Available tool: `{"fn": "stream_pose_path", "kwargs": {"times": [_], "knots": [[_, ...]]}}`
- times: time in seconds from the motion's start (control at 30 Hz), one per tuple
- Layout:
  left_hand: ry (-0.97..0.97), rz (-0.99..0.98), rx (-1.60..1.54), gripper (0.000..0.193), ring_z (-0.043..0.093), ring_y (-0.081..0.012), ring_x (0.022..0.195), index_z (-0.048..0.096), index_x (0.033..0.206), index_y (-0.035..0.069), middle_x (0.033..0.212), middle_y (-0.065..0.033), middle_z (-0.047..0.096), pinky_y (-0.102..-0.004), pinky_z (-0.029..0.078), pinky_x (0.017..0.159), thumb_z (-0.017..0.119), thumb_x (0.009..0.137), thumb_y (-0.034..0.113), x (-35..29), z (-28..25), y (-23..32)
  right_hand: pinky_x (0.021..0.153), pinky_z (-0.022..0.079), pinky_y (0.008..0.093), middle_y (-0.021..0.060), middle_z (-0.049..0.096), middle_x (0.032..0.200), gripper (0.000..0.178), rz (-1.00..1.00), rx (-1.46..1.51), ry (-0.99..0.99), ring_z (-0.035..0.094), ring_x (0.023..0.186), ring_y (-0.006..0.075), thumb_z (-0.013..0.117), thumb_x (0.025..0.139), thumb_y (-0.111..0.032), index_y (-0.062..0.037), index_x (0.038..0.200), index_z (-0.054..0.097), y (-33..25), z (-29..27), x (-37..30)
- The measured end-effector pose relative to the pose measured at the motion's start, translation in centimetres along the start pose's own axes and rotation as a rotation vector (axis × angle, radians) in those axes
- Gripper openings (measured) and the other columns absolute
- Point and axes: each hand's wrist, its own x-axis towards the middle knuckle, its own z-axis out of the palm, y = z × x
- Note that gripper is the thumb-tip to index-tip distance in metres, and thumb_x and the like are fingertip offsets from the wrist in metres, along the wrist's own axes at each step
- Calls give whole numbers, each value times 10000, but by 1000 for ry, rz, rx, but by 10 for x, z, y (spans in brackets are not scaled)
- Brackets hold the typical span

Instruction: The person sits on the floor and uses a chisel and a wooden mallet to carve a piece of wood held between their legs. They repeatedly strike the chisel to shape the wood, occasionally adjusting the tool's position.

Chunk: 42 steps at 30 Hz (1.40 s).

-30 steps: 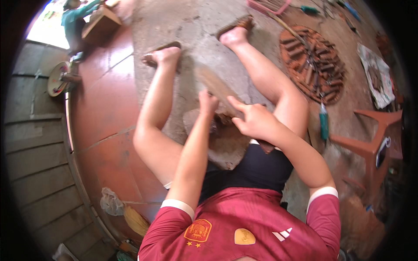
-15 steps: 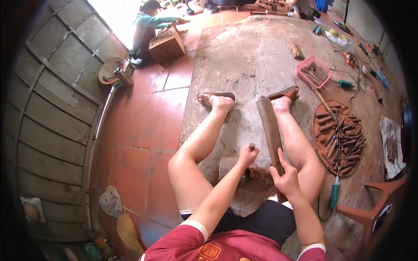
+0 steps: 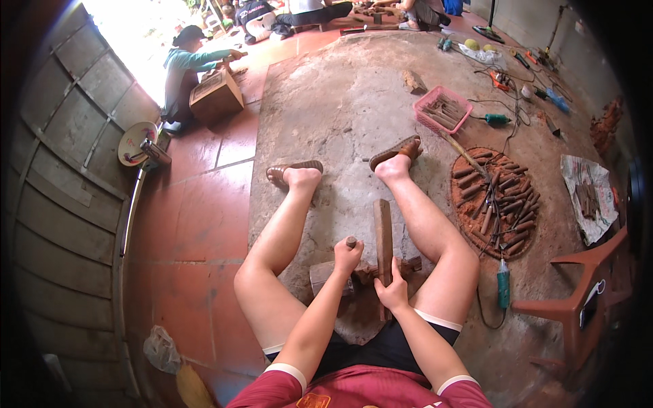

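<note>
My left hand (image 3: 347,258) is closed in a fist round a short wooden handle (image 3: 351,241), whose round end sticks up above the fingers; what lies at its other end is hidden by the hand and forearm. Between my knees, my right hand (image 3: 394,292) grips a long, brown bar of wood (image 3: 383,234) near its lower part, held roughly upright and pointing away from me. Below the hands, a squared grey-brown block (image 3: 331,279) rests on the floor, beside rough dark wood pieces (image 3: 410,266) partly hidden behind the bar.
On the right lies a round bed of reddish dust with several wooden pieces (image 3: 503,197) and cables. Beyond it sit a pink basket (image 3: 443,111) of sticks and green power tools (image 3: 498,119). A brown chair (image 3: 571,306) stands close right. Another person (image 3: 187,71) works at a wooden box (image 3: 216,98).
The view has shifted, so the surroundings appear further left and lower. The wooden bar has come closer to my left hand and stands straighter. Both hands keep their holds.
</note>
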Motion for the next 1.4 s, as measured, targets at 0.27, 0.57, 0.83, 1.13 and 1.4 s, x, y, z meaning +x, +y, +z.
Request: {"fn": "stream_pose_path", "kwargs": {"times": [0.27,0.57,0.83,1.13,1.4], "knots": [[137,-236,-236,279,423,-83,559,490,630,30,561,2,473,-305,387,515,650,843,113,-5,-28,-16,836,537,404,303,668,997,864,-17,-189,-65,675,959,393,720,766,-172,-39,1499,281,15,16,6],[1,-311,-367,306,500,-84,471,507,657,69,532,3,531,-259,399,459,662,905,162,7,-33,-8,774,539,469,290,676,950,854,-83,-383,-103,667,874,437,678,816,-250,-108,1527,227,28,21,11],[-30,-222,-322,357,451,-66,441,486,618,84,509,12,501,-247,357,429,650,928,152,-4,-25,-1,743,534,511,279,655,928,882,-66,-601,-156,654,818,454,647,857,-338,-185,1554,129,35,20,7],[-53,-95,-220,427,374,-36,480,460,556,68,495,52,434,-264,306,438,680,908,167,-12,-24,15,708,530,516,276,640,899,882,-113,-639,-143,645,778,454,645,865,-324,-178,1557,118,45,21,1],[-95,-69,-184,423,293,-71,524,439,576,32,516,17,321,-306,273,452,692,883,175,-19,-25,36,706,529,524,279,640,897,889,-118,-649,-140,642,778,461,646,860,-316,-173,1556,112,45,20,1]]}}
